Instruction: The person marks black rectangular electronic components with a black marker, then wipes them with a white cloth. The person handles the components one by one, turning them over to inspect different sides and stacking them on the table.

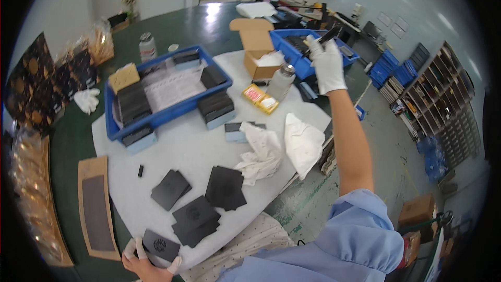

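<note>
At the table's near left edge, my left hand, with white covers on its fingertips, grips a black square plate by its edges; a round emblem marks its face. My right arm reaches far out to the right. In its white glove, my right hand holds a dark flat piece above the right blue bin. Beside my left hand lie three loose stacks of similar black plates: a near one, a left one and a right one.
A blue tray holds black stacks and printed paper. Behind the plates lie crumpled white cloths, a yellow box, a metal bottle and an open carton. A brown board with a grey strip lies at left.
</note>
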`<state>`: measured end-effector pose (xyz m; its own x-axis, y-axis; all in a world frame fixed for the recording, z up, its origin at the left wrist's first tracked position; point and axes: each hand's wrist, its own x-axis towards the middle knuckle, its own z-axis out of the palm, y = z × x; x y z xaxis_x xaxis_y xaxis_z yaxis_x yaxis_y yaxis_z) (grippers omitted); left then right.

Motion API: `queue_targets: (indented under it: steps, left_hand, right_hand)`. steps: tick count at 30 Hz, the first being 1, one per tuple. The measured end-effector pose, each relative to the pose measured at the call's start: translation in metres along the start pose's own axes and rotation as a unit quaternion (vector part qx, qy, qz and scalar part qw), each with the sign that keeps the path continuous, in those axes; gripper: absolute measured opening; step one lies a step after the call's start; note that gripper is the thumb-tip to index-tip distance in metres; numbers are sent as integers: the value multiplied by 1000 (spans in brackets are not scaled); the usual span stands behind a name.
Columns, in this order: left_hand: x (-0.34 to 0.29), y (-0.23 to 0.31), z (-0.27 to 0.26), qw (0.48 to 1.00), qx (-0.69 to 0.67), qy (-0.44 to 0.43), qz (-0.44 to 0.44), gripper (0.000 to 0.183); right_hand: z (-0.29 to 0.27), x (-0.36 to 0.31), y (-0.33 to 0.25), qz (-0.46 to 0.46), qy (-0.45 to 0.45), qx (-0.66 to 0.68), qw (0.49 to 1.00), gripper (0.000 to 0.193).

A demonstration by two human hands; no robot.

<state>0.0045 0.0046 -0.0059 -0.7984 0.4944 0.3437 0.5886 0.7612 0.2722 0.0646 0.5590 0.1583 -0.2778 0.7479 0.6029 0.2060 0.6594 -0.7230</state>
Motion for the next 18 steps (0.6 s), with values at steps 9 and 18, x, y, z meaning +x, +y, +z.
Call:
queue_targets:
  steps: [9, 18]
  left_hand:
    - [0, -7, 2, 1000, -16, -1, 5, 94]
    - [4, -2, -1, 1000, -10, -17, -9, 97]
  right_hand:
    - [27, 6, 39, 53, -59, -135, 988, 43]
    - [30, 8, 45, 60, -80, -125, 987, 41]
